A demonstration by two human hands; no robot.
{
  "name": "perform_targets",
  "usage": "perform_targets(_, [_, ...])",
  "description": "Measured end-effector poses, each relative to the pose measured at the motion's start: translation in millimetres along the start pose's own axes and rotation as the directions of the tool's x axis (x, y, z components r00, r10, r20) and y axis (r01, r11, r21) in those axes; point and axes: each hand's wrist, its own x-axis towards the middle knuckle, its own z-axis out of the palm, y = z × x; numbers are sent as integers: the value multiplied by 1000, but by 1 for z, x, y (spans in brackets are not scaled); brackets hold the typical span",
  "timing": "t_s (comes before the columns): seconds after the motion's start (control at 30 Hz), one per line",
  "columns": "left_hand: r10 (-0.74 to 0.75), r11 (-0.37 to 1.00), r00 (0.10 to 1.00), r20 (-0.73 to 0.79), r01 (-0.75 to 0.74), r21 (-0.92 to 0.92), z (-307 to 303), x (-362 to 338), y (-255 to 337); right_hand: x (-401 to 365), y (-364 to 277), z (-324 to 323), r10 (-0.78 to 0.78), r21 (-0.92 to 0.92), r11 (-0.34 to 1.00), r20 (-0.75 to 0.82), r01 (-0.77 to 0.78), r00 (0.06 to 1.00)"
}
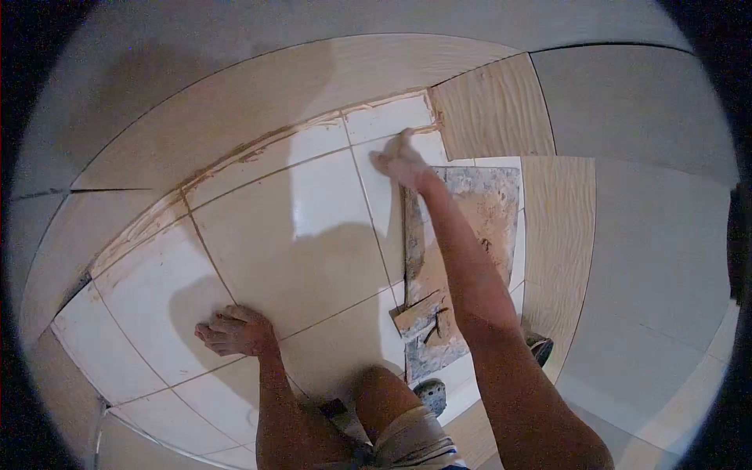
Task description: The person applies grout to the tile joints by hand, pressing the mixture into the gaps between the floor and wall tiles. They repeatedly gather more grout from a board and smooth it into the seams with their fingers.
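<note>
My left hand (237,330) lies on the white floor tiles (298,258) at the lower left, its fingers apart and nothing in it. Further up, my right hand (403,160) reaches to the tiles near the wall corner; its index finger points at a line of brown grout (423,128), and its thumb is spread to the side. Beside my right forearm is a stained board (499,204) with brown paste on it. A flat scraper (419,316) rests on the board's left edge.
Wood-look wall tiles (258,86) border the floor, with brown grout smeared along the joint. My knee (384,392) is low in the centre, near a grey shoe (431,395). A dark object (539,348) lies right of my right arm.
</note>
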Motion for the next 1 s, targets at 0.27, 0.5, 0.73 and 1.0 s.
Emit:
perform_targets(0.27, [-18, 998, 1000, 11, 17, 63, 11, -5, -10, 8, 72, -14, 231, 204, 963, -301, -174, 925])
perform_targets(0.5, [-18, 995, 997, 73, 10, 101, 8, -8, -8, -23, 32, -35, 129, 110, 988, -212, -108, 969])
perform_targets(0.73, [-23, 995, 1000, 8, 22, 100, 12, -7, -8, -11, 26, -31, 185, 58, 982, -143, -178, 972])
perform_targets(1.0, [-10, 990, 1000, 4, 9, 140, 15, -10, -11, -27, 14, -46, 46, -120, 992, 18, -43, 999])
